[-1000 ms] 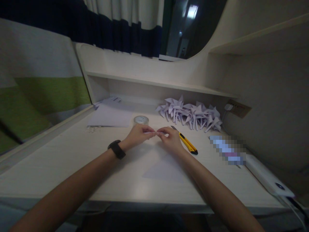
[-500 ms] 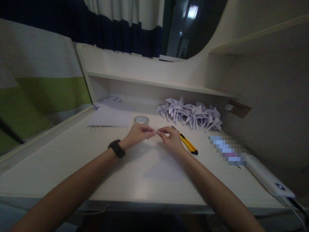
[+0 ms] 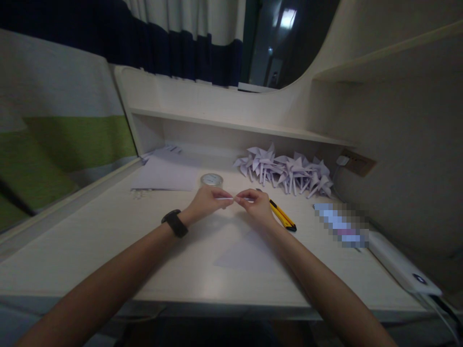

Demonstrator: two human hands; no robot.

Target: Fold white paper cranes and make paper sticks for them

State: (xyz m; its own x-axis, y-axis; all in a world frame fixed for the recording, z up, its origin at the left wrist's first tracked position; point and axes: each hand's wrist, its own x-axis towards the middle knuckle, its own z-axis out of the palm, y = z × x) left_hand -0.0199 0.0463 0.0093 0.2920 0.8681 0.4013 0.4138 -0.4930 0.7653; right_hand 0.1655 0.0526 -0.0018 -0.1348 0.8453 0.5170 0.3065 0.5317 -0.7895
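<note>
My left hand [image 3: 209, 202], with a dark watch [image 3: 175, 222] on its wrist, is closed in a pinch on a thin white strip or roll of paper [image 3: 224, 198]. Against its fingertips, my right hand [image 3: 256, 208] pinches the same paper. Fingers hide most of it, so whether it is rolled or folded I cannot tell. Below the hands a white paper piece [image 3: 243, 255] with a slanted edge lies flat on the desk, partly behind the right forearm. A yellow and black utility knife [image 3: 282, 215] rests just right of my right hand.
Paper pinwheels [image 3: 289, 168] are heaped at the back right. A stack of white paper [image 3: 164, 172] lies back left. A round clock-like dial [image 3: 211, 180] sits behind my left hand. On the right are a blurred-out item [image 3: 338, 224] and a white device with cables [image 3: 401, 265].
Both hands stay in almost the same place. The fingers have shifted slightly, and a little more of the thin white paper shows between them.
</note>
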